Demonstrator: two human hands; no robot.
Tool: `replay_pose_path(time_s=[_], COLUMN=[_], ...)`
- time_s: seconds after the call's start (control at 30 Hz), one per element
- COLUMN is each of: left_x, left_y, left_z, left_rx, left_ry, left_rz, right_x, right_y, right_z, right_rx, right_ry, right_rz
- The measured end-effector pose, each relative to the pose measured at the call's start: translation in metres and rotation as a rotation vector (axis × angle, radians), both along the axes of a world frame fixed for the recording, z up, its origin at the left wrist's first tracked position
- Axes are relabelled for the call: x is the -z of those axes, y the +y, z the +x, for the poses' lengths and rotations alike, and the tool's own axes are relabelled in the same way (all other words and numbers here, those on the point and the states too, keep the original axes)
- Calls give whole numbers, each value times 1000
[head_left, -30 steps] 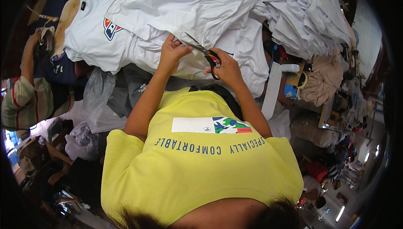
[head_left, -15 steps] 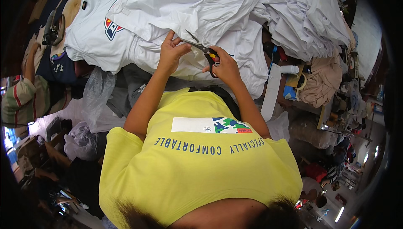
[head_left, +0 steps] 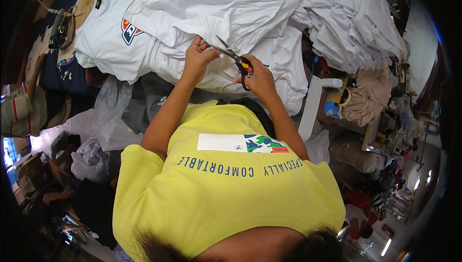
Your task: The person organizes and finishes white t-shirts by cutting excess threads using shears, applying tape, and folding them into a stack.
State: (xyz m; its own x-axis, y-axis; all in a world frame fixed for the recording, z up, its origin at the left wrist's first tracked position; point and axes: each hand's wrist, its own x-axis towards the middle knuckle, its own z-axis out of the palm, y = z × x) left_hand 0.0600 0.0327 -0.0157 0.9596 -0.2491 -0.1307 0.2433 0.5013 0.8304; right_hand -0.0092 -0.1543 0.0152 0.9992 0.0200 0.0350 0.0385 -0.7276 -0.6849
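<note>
My right hand (head_left: 260,78) is closed around the handles of black scissors (head_left: 236,57). Their two blades stand apart and point up and left, toward my left hand. A white T-shirt (head_left: 260,14) lies spread in folds in front of me. At its near edge the fingers of my left hand (head_left: 196,64) pinch the cloth, close beside the blade tips. Whether a thread or cloth lies between the blades is too small to tell. Another white shirt with a printed badge (head_left: 131,29) lies to the left, partly under the one I hold.
A heap of white garments (head_left: 353,26) sits at the right. Beside it are a tape roll (head_left: 345,94), a white cylinder (head_left: 331,83) and beige cloth (head_left: 368,96). At the far left, a person's striped sleeve (head_left: 19,110) shows near an iron (head_left: 57,29). Clear plastic (head_left: 113,101) hangs from the table's front edge.
The scissors have shifted very slightly, with the blades still apart. My left hand keeps its pinch on the cloth. At the far left, the other person's arm has moved a little away.
</note>
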Motion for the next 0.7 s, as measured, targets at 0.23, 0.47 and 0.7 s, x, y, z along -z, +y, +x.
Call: replay_pose_path(time_s=[0.23, 0.47, 0.7], left_x=[-11, 6, 2], left_y=[0, 5, 6], left_z=[-1, 11, 8], left_rx=[-15, -45, -34], left_ry=[50, 137, 112], left_rz=[-54, -18, -33], right_x=[1, 10, -13], right_y=[-3, -2, 6], right_z=[5, 5, 20], right_rx=[7, -7, -28], right_ry=[151, -20, 102], right_rz=[40, 46, -6])
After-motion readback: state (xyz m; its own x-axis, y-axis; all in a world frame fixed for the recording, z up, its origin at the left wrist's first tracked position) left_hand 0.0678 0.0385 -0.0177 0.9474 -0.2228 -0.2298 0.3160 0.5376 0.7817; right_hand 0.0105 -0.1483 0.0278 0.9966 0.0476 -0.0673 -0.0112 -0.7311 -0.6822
